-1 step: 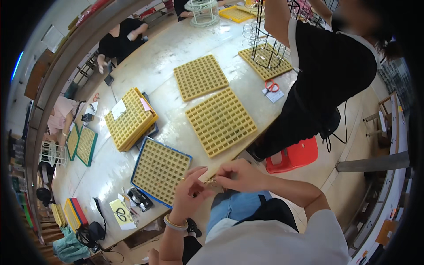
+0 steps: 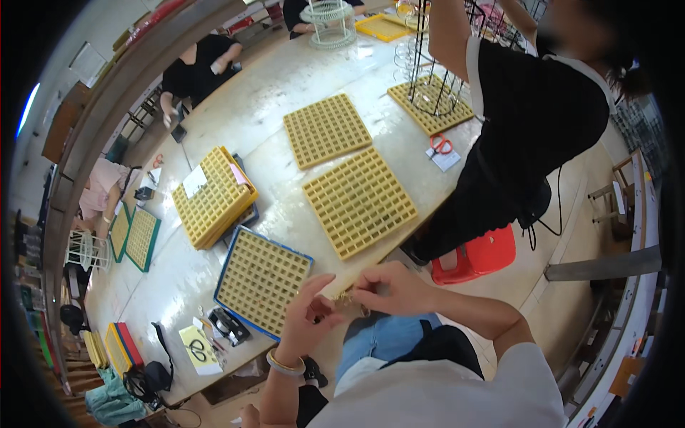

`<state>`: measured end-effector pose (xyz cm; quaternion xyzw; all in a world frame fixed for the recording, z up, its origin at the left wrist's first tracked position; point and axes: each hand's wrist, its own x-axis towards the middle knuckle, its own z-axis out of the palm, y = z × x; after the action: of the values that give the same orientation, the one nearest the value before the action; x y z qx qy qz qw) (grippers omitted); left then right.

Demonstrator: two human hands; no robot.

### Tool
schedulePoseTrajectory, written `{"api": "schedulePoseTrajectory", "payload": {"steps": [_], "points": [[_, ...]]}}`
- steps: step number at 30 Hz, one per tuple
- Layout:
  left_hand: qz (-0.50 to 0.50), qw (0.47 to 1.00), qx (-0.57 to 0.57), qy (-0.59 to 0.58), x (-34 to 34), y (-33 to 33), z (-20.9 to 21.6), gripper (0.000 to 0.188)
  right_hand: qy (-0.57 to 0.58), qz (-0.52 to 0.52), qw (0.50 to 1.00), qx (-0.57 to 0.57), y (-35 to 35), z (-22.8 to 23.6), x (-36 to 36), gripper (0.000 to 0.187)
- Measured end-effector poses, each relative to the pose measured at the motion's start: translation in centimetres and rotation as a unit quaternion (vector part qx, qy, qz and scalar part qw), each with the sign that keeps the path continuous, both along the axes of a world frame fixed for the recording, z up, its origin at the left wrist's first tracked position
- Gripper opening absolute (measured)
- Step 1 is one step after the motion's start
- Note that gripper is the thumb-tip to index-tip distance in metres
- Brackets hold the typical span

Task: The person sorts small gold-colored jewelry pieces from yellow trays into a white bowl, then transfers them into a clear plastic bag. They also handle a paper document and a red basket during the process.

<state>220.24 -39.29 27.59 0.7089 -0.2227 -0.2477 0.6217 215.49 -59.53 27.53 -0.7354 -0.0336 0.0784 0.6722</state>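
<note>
Just past the table's front edge, my two hands face each other. My right hand (image 2: 391,289) pinches a small gold-coloured piece (image 2: 344,297), too small to name, which shows beside its fingertips. Opposite it, my left hand (image 2: 305,319) curves with its index finger and thumb apart; whether its other fingers hold anything is hidden. A bracelet (image 2: 285,365) circles my left wrist. Beside that hand lies a blue-rimmed tray (image 2: 262,282) divided into many small square cells. Behind my hands is a yellow gridded tray (image 2: 360,202).
Another yellow tray (image 2: 327,130) and a tray stack (image 2: 210,203) lie farther back. Scissors (image 2: 197,349) and a black device (image 2: 228,326) sit at the left front. At right stands a co-worker (image 2: 535,114) near a black wire rack (image 2: 437,100) and red stool (image 2: 478,255).
The view has shifted slightly, so the table and trays appear a little lower and farther right. My hands stay close together, with the gold-coloured piece still between them.
</note>
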Motion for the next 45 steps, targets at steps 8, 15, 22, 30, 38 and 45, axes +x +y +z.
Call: {"api": "schedulePoseTrajectory", "payload": {"steps": [8,15,22,30,38,45], "points": [[-0.076,0.996,-0.014,0.05,2.0,2.5,-3.2,0.012,-0.119,0.017,0.991,0.062,-1.2,4.0,0.5,0.008],[-0.104,0.96,-0.213,0.147,2.6,1.6,-4.3,0.028,-0.058,-0.024,0.974,0.219,-4.2,4.3,1.3,0.013],[-0.061,0.915,-0.355,0.179,3.6,-0.2,-6.2,0.044,0.082,-0.115,0.961,0.237,-7.8,1.1,4.0,0.018],[-0.094,0.809,-0.531,0.235,8.4,-7.1,-5.7,0.038,0.121,-0.146,0.937,0.293,-12.6,-2.2,10.7,0.018],[0.014,0.817,-0.533,0.221,11.8,-10.7,-8.4,0.035,0.059,-0.099,0.934,0.338,-15.9,-1.1,17.2,0.018],[0.064,0.824,-0.518,0.22,14.7,-10.5,-9.0,0.012,-0.111,0.027,0.965,0.235,-12.2,5.5,19.0,0.013]]}}
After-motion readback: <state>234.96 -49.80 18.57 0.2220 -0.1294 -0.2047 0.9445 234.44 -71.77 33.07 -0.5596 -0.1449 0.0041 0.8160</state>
